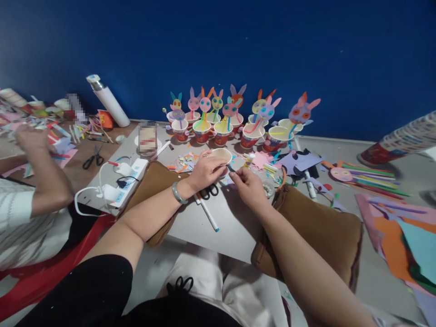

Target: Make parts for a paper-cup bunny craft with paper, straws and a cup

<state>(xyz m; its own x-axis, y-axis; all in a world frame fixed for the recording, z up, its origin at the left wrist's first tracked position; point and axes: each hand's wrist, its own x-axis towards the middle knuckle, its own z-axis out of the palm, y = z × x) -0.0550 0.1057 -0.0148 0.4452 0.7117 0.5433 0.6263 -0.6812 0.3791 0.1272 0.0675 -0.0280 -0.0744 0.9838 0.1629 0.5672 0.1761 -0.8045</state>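
My left hand [207, 171], a bracelet on its wrist, grips a paper cup [220, 156] by the side, with the pale inside turned up toward me. Close to the cup's near rim, my right hand [250, 186] is closed in a pinch on a small dark thing, too small to name. Black-handled scissors [209, 192] lie just below my left hand, partly hidden. Nearer to me is a white marker [209, 215] with a blue end. A small round container [269, 188] stands beside my right wrist, partly covered.
Several cups with paper rabbit-eared heads [229, 111] line the back. Brown cushions [315, 231] flank my arms. A power strip [131, 181] lies left; stacked cups [391, 143], pipe cleaners [374, 179] and coloured sheets [391, 231] lie right. Another person's arm [51, 168] works at far left.
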